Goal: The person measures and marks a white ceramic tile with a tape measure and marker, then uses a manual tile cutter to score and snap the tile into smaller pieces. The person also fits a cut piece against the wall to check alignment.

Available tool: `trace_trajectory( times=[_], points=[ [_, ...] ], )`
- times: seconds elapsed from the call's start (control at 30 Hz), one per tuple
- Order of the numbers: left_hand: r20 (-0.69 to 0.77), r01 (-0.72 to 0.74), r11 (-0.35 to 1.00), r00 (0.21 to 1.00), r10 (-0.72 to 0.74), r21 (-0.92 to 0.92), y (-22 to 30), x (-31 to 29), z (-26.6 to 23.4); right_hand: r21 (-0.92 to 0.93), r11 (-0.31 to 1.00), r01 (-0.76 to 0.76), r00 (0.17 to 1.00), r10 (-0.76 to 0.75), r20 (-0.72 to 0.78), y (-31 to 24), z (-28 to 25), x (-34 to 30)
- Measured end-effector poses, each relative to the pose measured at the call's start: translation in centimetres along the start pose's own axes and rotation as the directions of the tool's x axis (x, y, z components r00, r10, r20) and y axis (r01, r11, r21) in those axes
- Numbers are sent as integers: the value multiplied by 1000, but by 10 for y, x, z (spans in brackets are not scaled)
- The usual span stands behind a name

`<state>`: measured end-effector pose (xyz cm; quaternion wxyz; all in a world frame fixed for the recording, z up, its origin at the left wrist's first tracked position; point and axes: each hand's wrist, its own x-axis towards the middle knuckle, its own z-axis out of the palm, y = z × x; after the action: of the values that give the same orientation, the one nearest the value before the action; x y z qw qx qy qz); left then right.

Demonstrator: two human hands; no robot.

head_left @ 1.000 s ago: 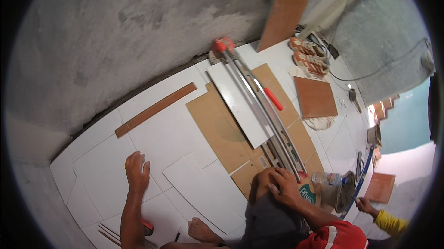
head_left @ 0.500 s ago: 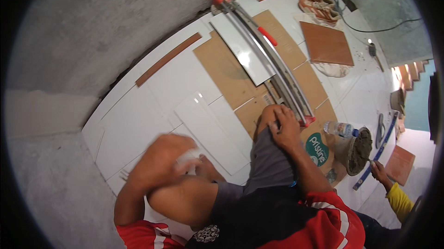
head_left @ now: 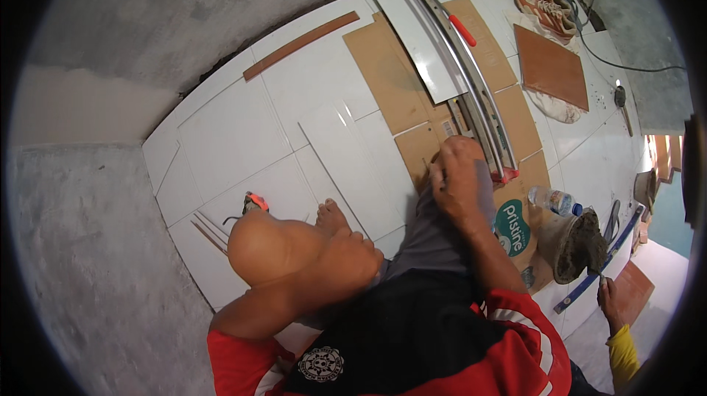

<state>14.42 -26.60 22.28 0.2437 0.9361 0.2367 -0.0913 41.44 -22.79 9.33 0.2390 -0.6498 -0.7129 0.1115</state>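
Observation:
My right hand (head_left: pixel 458 179) lies draped over my right knee, its fingers loosely bent and slightly apart. Nothing shows in it. Close beyond that knee is the near red end of a manual tile cutter (head_left: pixel 482 94), with a red handle. A white tile (head_left: pixel 423 46) rests on the cutter. My left hand (head_left: pixel 352 257) lies low against my left thigh beside the grey shorts (head_left: pixel 412 256), fingers curled under; what they hold, if anything, is hidden. My bare left knee (head_left: pixel 258 249) is raised near a small orange-and-black tool (head_left: pixel 254 201) on the floor.
Cardboard (head_left: pixel 383 72) lies under the cutter. A loose white tile (head_left: pixel 353 168) and a brown strip (head_left: pixel 300 44) lie on the tiled floor. At right are a water bottle (head_left: pixel 554 201), a mortar bucket (head_left: pixel 556 249), a blue level (head_left: pixel 604 263) and a co-worker's hand (head_left: pixel 610 300) with a trowel.
My left hand, blurred over the left knee before, has come down to the thigh. My right hand stays on the right knee. The view has shifted; the orange-and-black tool now shows.

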Motion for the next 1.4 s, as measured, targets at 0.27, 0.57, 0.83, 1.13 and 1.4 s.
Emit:
trace_trajectory(
  times=[0.27, 0.57, 0.83, 1.13, 1.4],
  points=[
    [190, -76, 995, 978, 87, -64, 9, 12, 19, 596, 442, -670, 742, 418, 524, 8, 104, -26],
    [132, -87, 994, 987, 95, -66, 5, 9, 18, 400, 693, -600, 771, 366, 522, -9, 125, -5],
    [161, -62, 995, 984, 74, -80, 6, 10, 8, 73, 917, -393, 716, 255, 650, -53, 130, -29],
    [122, -11, 994, 992, 24, -108, 4, 8, 28, 235, 902, -363, 716, 108, 689, -29, 153, -34],
    [125, -20, 994, 992, 33, -103, 9, 8, 31, 477, 830, -289, 828, -34, 560, -14, 183, -47]
  ],
)
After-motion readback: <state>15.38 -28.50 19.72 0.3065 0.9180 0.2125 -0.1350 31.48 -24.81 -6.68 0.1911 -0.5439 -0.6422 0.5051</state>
